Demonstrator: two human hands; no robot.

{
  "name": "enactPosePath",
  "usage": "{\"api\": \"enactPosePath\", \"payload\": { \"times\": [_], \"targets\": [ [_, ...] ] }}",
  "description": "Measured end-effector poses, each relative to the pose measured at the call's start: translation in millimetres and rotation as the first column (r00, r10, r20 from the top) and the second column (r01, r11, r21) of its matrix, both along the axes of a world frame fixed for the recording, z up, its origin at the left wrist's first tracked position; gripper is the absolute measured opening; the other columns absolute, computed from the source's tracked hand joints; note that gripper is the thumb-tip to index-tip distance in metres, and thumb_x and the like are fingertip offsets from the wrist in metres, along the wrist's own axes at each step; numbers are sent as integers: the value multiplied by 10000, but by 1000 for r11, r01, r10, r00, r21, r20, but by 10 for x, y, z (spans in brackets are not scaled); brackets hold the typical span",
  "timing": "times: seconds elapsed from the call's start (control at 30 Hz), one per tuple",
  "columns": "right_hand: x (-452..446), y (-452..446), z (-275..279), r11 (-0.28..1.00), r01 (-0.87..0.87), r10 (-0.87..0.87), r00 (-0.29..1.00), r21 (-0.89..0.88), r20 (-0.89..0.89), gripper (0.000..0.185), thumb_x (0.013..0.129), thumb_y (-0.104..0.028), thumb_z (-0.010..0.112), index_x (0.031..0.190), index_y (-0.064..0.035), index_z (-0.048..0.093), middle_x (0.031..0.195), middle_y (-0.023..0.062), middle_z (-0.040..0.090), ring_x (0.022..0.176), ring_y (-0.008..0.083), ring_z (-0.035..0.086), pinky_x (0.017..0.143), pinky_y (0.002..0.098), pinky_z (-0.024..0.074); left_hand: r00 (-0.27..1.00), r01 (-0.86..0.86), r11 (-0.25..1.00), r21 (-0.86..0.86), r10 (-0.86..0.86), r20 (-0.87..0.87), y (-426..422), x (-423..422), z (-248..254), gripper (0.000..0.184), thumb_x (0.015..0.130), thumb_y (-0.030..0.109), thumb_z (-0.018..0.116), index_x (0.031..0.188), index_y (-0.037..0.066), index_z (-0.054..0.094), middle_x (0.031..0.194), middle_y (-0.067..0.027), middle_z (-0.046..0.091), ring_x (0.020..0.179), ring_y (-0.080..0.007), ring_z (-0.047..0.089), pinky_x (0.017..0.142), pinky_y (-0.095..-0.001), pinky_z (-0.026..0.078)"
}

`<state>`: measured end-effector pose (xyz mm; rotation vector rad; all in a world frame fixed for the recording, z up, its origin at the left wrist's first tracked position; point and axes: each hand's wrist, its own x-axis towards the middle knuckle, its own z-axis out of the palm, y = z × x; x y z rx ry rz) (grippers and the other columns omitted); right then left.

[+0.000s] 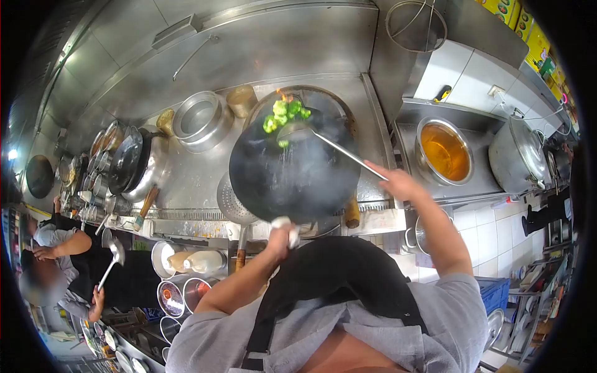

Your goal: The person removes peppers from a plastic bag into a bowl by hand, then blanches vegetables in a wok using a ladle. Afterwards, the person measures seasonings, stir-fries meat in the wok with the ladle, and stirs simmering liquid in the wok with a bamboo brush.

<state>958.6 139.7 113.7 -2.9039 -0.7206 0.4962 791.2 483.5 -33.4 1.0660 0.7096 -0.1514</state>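
Note:
A black wok (267,177) is tilted over the burner, with smoke over its inside. Wrapped in a white cloth (281,222), the wok's near edge is in the grip of my left hand (281,241). My right hand (397,184) is closed around the long handle of a metal ladle (339,148). Its bowl lies at the far side of the wok, just below a cluster of green broccoli (286,114). I cannot tell whether the broccoli is in the air or touching the rim. A small orange flame (283,95) shows behind it.
A perforated skimmer (234,198) lies left of the wok. Metal pots (200,118) stand behind it. To the right are a bowl of amber liquid (444,151) and a large lidded pot (519,149). A co-worker (68,261) at the left holds another ladle (114,256).

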Motion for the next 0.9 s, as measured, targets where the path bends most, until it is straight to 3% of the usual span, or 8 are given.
{"api": "enactPosePath", "payload": {
  "times": [0.07,0.2,0.3,0.5,0.63,0.73,0.8,0.9],
  "targets": [
    [165,-419,57,876,-343,340,938,340,69,731,947,-115,532,1553,-368,210,1092,234,672,912,367,691,865,450,534,988,-151,970,-192,152,-11,-15,483,334,123,926,153,563,1007,63,589,845,-83,643,685,-209,630,560,-330,527],
    [317,-249,364,963,174,-15,800,208,-599,709,949,-116,521,1548,-365,237,1251,268,592,1106,365,615,946,456,489,993,-107,964,-244,90,-81,91,1398,562,145,972,223,540,967,81,565,792,-78,631,636,-194,622,512,-299,517],
    [403,4,-101,992,-108,104,993,-71,-59,745,958,-144,516,1558,-390,150,1020,281,648,890,384,677,810,490,544,999,-18,985,-170,26,42,77,1212,-77,167,953,241,548,1002,81,560,769,-71,615,608,-201,608,486,-329,494],
    [82,-43,157,998,48,-51,997,-48,-52,736,962,-161,520,1553,-404,155,1028,249,667,996,403,649,922,489,505,996,-82,991,-110,76,-53,-145,203,115,195,896,135,571,1088,99,567,822,-85,621,642,-237,625,530,-360,521],
    [230,-264,501,983,-104,149,933,150,-327,713,967,-192,550,1548,-395,189,1187,256,641,1052,409,640,982,461,480,980,-192,939,-286,196,-15,-40,968,743,129,942,207,556,1035,119,573,762,-57,621,626,-217,629,506,-333,496],
    [323,9,101,935,-286,317,939,209,-132,732,965,-176,540,1550,-408,167,1134,245,661,996,391,662,923,476,507,996,-81,981,-175,71,-63,92,1441,254,179,977,275,533,1030,109,573,819,-59,655,635,-209,633,505,-337,486],
    [151,541,171,982,-46,22,991,-181,-133,753,963,-160,526,1552,-423,138,1061,227,680,926,366,683,842,495,528,999,5,992,-126,-9,-36,9,1184,81,163,960,202,524,1074,92,565,893,-60,647,752,-184,630,607,-367,521],
    [-97,705,-127,996,32,-31,999,-89,13,773,959,-165,536,1550,-434,118,944,223,689,857,389,678,788,503,533,992,-45,974,-223,69,103,-72,394,41,266,930,53,479,1188,63,544,1051,-91,641,901,-219,648,785,-349,546]
  ]
}}
